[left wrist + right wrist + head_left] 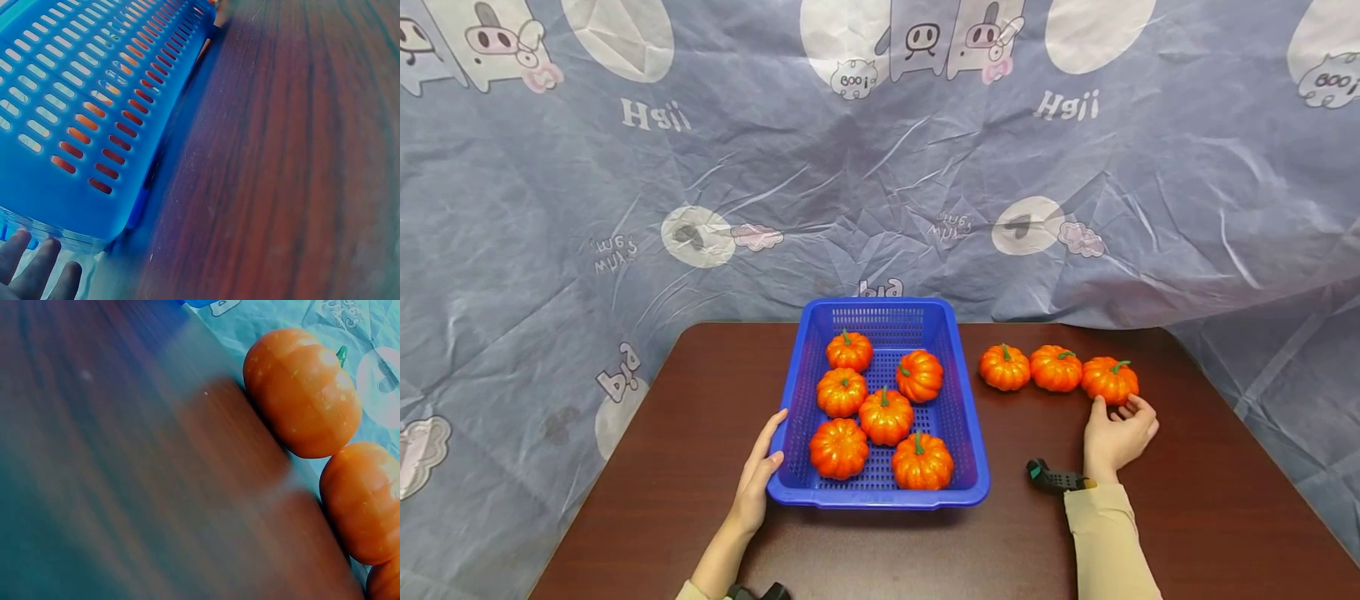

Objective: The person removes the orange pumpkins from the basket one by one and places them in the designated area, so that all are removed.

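My left hand (754,483) lies against the left side of the blue basket (880,498), thumb at the rim. In the left wrist view, the fingers of my left hand (37,269) touch the basket wall (69,206), fairly straight. On the table at the right, three orange pumpkins stand in a row: left (1004,367), middle (1056,368) and right (1109,379). My right hand (1116,437) holds the right pumpkin at its near edge, thumb and bent fingers around that edge. The right wrist view shows pumpkins (303,394) but not the hand.
Several pumpkins sit inside the basket, among them one at the front right (922,462) and one at the back left (850,352). The brown table (1000,550) ends at a blue-grey patterned cloth (850,183) behind it. A black strap device (1056,477) is on the right wrist.
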`<state>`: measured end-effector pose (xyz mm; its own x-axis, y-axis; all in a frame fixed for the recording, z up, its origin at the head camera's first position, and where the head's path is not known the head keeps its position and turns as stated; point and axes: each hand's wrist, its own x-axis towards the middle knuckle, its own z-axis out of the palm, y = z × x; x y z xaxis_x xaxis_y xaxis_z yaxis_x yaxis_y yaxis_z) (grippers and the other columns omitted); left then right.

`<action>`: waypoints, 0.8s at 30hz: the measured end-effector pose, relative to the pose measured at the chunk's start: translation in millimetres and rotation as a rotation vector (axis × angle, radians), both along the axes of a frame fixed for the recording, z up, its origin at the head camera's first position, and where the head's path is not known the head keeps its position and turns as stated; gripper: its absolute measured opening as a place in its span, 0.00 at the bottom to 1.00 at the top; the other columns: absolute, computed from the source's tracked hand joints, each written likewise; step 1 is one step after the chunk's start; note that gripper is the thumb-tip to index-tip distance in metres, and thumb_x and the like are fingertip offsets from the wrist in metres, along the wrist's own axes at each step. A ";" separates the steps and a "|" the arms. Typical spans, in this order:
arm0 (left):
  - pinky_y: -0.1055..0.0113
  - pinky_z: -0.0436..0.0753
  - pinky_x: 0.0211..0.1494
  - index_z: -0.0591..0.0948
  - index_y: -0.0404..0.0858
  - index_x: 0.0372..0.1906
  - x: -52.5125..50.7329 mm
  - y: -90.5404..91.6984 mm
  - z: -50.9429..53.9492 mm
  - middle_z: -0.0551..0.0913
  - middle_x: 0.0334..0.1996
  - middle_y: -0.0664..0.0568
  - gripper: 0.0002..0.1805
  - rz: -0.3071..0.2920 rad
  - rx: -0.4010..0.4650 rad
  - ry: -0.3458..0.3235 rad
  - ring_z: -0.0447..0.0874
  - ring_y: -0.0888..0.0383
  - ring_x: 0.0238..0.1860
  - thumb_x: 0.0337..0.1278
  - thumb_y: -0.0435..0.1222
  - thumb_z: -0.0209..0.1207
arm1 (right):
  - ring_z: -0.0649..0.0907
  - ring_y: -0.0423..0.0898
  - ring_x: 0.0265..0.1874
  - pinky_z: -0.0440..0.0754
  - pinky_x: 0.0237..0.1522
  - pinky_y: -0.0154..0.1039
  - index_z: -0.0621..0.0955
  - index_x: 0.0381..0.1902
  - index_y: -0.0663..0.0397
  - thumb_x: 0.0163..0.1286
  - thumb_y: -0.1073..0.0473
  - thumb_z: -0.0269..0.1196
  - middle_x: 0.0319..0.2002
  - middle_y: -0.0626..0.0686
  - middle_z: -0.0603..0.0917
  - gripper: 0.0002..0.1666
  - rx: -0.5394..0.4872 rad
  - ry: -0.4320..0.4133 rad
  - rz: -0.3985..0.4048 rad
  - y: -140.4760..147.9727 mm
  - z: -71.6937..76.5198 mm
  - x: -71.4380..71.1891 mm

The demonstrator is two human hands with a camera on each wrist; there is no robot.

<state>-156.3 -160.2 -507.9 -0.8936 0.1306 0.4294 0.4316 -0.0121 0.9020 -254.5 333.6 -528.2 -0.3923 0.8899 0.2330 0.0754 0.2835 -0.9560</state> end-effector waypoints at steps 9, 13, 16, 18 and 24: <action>0.76 0.60 0.62 0.58 0.34 0.70 -0.3 0.2 1.7 0.54 0.70 0.38 0.29 0.008 -0.012 0.000 0.60 0.63 0.65 0.63 0.32 0.38 | 0.75 0.48 0.48 0.71 0.48 0.29 0.76 0.57 0.55 0.60 0.57 0.64 0.54 0.55 0.73 0.26 0.032 -0.052 0.061 5.2 -0.1 -6.0; 0.76 0.61 0.62 0.58 0.34 0.70 -0.3 0.0 1.7 0.55 0.70 0.38 0.29 0.008 -0.008 -0.004 0.61 0.62 0.64 0.64 0.32 0.38 | 0.75 0.50 0.50 0.70 0.49 0.29 0.75 0.59 0.55 0.61 0.56 0.62 0.54 0.57 0.75 0.27 0.054 -0.055 0.081 5.3 0.0 -6.4; 0.75 0.63 0.61 0.58 0.35 0.70 -0.1 -0.3 1.0 0.55 0.70 0.38 0.29 0.000 -0.001 -0.017 0.62 0.61 0.64 0.64 0.32 0.38 | 0.74 0.50 0.51 0.70 0.50 0.30 0.75 0.60 0.55 0.62 0.56 0.61 0.55 0.57 0.76 0.27 0.039 -0.037 0.080 4.7 1.1 -5.4; 0.75 0.63 0.61 0.58 0.35 0.71 0.1 -0.3 0.4 0.55 0.70 0.39 0.29 -0.006 0.002 -0.025 0.63 0.61 0.63 0.64 0.32 0.38 | 0.73 0.50 0.51 0.69 0.50 0.32 0.74 0.60 0.55 0.63 0.56 0.60 0.55 0.57 0.75 0.27 0.017 -0.013 0.081 3.5 2.4 -3.7; 0.74 0.64 0.60 0.58 0.35 0.71 0.0 -0.4 -0.2 0.56 0.69 0.39 0.29 -0.006 0.006 -0.027 0.64 0.59 0.63 0.63 0.32 0.38 | 0.71 0.49 0.54 0.67 0.52 0.33 0.73 0.60 0.56 0.62 0.56 0.62 0.56 0.55 0.74 0.28 0.018 0.086 0.109 -5.0 10.2 2.9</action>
